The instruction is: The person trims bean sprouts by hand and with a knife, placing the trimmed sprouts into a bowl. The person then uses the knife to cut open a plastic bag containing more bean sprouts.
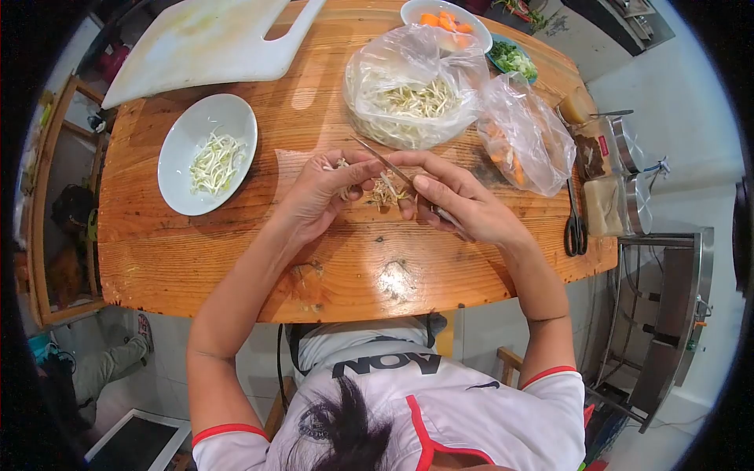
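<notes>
My left hand (318, 195) is closed around a few bean sprouts (343, 165). In my right hand (465, 198) is a small knife (382, 160), its thin blade pointing up and left towards my left fingertips. Under and between both hands, a little heap of brownish sprout trimmings (386, 193) lies on the wooden table (196, 259). To the left, a white oval bowl (174, 177) holds pale sprouts. Just beyond my hands sits an open clear plastic bag (369, 125) full of bean sprouts (416, 102).
A second plastic bag (530, 129) with orange pieces lies to the right, near black scissors (576, 231) and lidded jars (603, 206). Farther back are a bowl (408, 13) of orange chunks and a plate of chopped greens (512, 60). A white cutting board (196, 47) occupies the back left.
</notes>
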### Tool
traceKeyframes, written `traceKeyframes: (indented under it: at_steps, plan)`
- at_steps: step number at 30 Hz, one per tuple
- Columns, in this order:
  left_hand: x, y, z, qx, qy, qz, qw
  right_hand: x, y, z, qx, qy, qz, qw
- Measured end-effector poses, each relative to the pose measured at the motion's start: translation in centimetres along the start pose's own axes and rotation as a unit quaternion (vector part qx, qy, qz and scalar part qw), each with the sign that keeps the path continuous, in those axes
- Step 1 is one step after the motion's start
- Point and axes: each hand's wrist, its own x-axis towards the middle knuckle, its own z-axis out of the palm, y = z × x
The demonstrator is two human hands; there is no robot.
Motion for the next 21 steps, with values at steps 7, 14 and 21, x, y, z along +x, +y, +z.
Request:
traceKeyframes:
  at_steps: [7,14,21]
  plan:
    - [-0.20,0.23,0.57,-0.007,-0.007,-0.023,1.000,-0.14,-0.22,-0.13,0.023,0.021,-0.005,1.000]
    - [-0.15,0.26,0.56,0.017,0.008,-0.048,0.999,0.02,-0.11,0.04,-0.008,0.030,-0.012,0.999]
    - [-0.02,0.08,0.28,0.053,-0.015,-0.047,0.997,-0.12,-0.52,0.28,-0.036,0.033,0.005,0.999]
